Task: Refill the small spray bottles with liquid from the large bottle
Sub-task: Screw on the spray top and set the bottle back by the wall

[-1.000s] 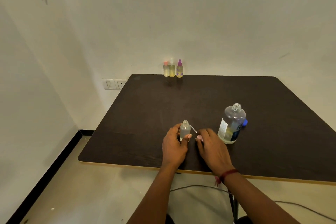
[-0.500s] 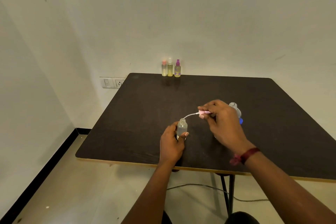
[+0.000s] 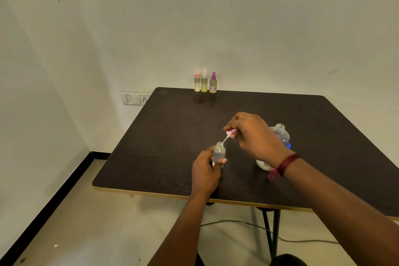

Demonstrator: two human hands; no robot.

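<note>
A small clear spray bottle stands uncapped on the dark table, and my left hand grips its lower body. My right hand pinches the pink spray top just above and right of the bottle; its thin white tube slants down with its tip at the bottle's mouth. The large clear bottle stands open behind my right hand, partly hidden by it, with a blue cap beside it.
Three small spray bottles with yellowish liquid stand in a row at the table's far edge against the wall. The table's front edge runs just below my left wrist. A cable lies on the floor under the table.
My right hand picked the pink spray top up off the table and lifted it, then swung its tube down towards the small bottle's mouth. My left hand kept its hold on the bottle.
</note>
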